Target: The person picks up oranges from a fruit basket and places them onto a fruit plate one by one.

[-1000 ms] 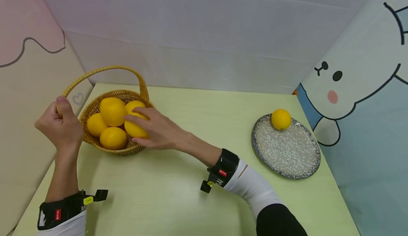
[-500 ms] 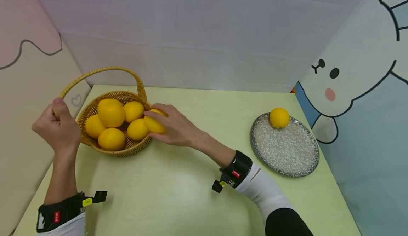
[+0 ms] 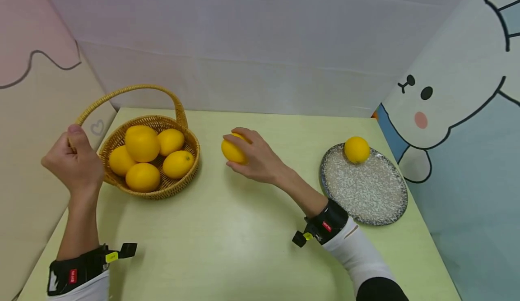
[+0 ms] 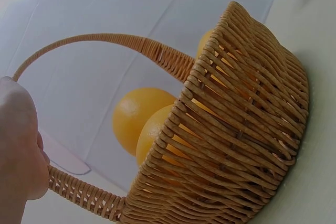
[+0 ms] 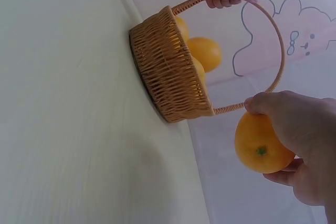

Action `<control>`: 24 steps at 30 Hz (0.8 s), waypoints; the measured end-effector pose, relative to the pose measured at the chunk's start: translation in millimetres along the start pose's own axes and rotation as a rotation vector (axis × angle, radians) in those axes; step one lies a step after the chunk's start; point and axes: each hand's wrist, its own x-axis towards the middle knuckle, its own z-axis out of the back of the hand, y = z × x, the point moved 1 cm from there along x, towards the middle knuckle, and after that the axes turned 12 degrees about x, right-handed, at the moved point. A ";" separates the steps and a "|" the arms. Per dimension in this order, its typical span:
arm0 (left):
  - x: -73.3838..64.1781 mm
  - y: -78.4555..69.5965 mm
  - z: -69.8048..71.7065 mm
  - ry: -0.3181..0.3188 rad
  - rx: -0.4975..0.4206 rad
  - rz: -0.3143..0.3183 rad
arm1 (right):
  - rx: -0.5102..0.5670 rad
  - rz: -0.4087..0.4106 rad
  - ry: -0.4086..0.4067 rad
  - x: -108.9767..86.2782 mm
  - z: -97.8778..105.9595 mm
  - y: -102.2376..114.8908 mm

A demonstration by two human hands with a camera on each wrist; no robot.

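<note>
My left hand (image 3: 77, 163) grips the arched handle (image 3: 134, 89) of a wicker basket (image 3: 191, 174) at the left of the table. Inside lie several oranges (image 3: 142, 144), one heaped on the others. My right hand (image 3: 262, 159) holds another orange (image 3: 233, 150) above the table, between the basket and the plate; the right wrist view shows the green stem end of this orange (image 5: 257, 145). On the right, a speckled grey plate (image 3: 365, 197) carries a single orange (image 3: 357, 150) near its far rim.
A pale yellow-green table (image 3: 227, 247) lies under everything. Behind it rises a white sheet-like wall (image 3: 260, 80). The right-hand wall (image 3: 471, 192) bears a cartoon animal, and another printed panel (image 3: 36, 134) borders the left side.
My right hand has lifted an orange out of the basket and carried it rightward over the table. The left hand stays on the handle, and the basket keeps its place.
</note>
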 end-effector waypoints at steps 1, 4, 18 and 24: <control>0.0 0.5 -0.2 0.002 0.000 0.000 | -0.003 -0.011 -0.009 -4.0 2.9 -3.0; 0.0 0.8 -0.4 0.004 0.002 0.000 | -0.011 -0.039 -0.036 -15.5 11.4 -11.2; -1.0 -1.9 1.1 0.002 -0.015 0.008 | -0.027 -0.155 -0.164 -57.5 47.0 -42.3; -1.1 -2.2 -0.3 -0.002 -0.009 0.009 | -0.043 -0.215 -0.222 -78.7 62.6 -53.6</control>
